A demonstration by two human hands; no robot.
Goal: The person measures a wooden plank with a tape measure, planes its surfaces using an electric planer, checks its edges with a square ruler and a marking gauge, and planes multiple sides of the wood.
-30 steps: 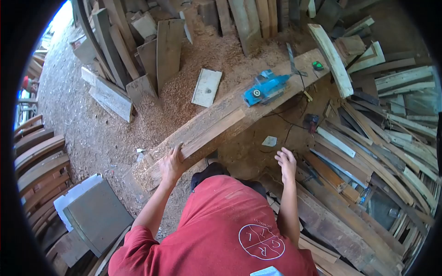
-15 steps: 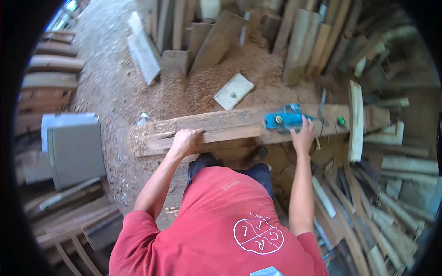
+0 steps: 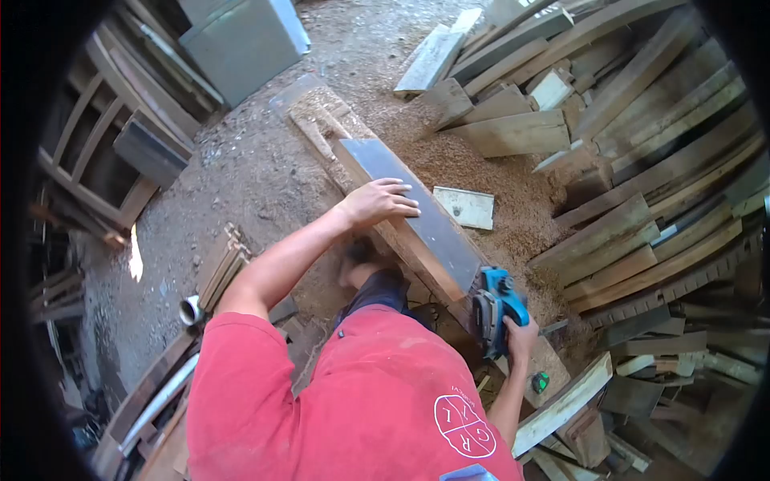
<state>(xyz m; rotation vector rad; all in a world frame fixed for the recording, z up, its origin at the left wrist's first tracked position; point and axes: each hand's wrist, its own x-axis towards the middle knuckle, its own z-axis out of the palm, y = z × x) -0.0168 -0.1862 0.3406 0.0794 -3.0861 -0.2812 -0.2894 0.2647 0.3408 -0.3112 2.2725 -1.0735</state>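
Observation:
My left hand (image 3: 381,200) lies over a wooden board (image 3: 425,204) with a dark upper face and a light brown edge, fingers across the top; its thumb is hidden. My right hand (image 3: 521,335) is wrapped around the rear handle of a blue electric planer (image 3: 499,298). The planer is beside the board's near right end, tilted; I cannot tell whether they touch. Beneath the board runs a thick plank (image 3: 346,120) strewn with shavings. A small green and black object (image 3: 541,381), perhaps a tape measure, lies on this plank past the planer.
A pale offcut (image 3: 467,207) lies on the shavings beyond the board. Stacked lumber (image 3: 642,232) crowds the right. A curved pale timber (image 3: 561,405) crosses near the plank's near end. A grey box (image 3: 245,52) stands at upper left, and a white pipe (image 3: 191,310) lies at left.
My view has swung round, so the plank now slants. The planer, earlier resting on the plank under my right hand, is now gripped at the board's end. The board now shows its dark face.

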